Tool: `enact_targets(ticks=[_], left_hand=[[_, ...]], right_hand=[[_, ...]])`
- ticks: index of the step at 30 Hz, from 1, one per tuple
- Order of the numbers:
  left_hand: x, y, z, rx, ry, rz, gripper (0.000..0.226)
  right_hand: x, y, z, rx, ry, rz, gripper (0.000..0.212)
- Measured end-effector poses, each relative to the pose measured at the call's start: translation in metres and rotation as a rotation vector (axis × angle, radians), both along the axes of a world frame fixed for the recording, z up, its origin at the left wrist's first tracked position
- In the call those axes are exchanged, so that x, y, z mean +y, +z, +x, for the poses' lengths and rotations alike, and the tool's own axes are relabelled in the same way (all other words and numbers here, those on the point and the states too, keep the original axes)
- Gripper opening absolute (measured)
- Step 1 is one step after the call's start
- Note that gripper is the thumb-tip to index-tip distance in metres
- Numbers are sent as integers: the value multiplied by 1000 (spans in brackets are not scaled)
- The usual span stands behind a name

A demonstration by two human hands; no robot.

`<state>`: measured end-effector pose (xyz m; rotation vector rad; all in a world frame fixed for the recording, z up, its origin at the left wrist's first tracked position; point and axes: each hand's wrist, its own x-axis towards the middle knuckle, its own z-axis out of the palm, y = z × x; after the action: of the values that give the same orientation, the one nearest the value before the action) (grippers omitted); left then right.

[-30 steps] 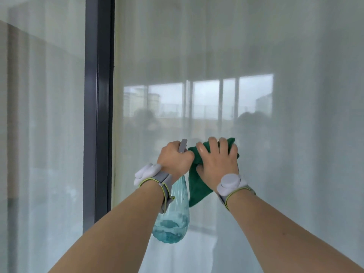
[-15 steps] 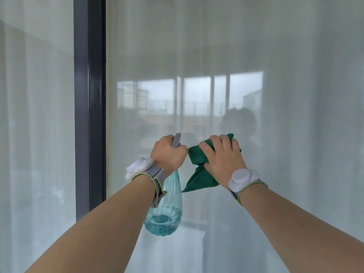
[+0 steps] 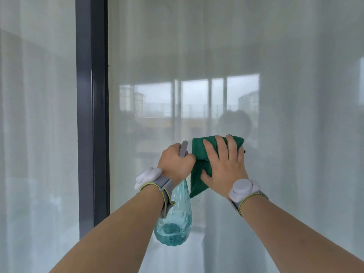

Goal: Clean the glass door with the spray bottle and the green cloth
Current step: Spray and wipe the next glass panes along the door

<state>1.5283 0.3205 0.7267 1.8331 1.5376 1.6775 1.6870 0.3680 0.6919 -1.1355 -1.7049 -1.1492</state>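
Note:
The glass door fills the view, with pale curtains behind it and window reflections on it. My left hand grips the neck of a clear spray bottle. The bottle hangs below my fist with blue liquid in its bottom, and its grey trigger head sticks up above my fingers. Right beside it, my right hand presses the green cloth flat against the glass with spread fingers. A corner of the cloth hangs down below the palm.
A dark vertical door frame runs down the left side, with another glass pane beyond it. Both wrists wear grey bands with pale sensor pods.
My right hand has gone from holding the bunched cloth to spreading it flat on the glass, slightly further right. The view has shifted right and up a little. My left hand keeps the bottle.

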Motion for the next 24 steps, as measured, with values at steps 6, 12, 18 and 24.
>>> enact_targets(ticks=[6, 12, 18, 24], left_hand=[[-4, -7, -3, 31, -7, -1, 12], [-20, 10, 5, 9, -12, 20, 14], [-33, -2, 28, -29, -39, -18, 13], [-41, 4, 74, -19, -82, -31, 12]], right_hand=[[0, -1, 9, -164, -42, 56, 68], [-12, 39, 37, -14, -161, 36, 64], [-23, -9, 62, -173, -97, -11, 63], [-42, -4, 92, -249, -27, -180, 53]])
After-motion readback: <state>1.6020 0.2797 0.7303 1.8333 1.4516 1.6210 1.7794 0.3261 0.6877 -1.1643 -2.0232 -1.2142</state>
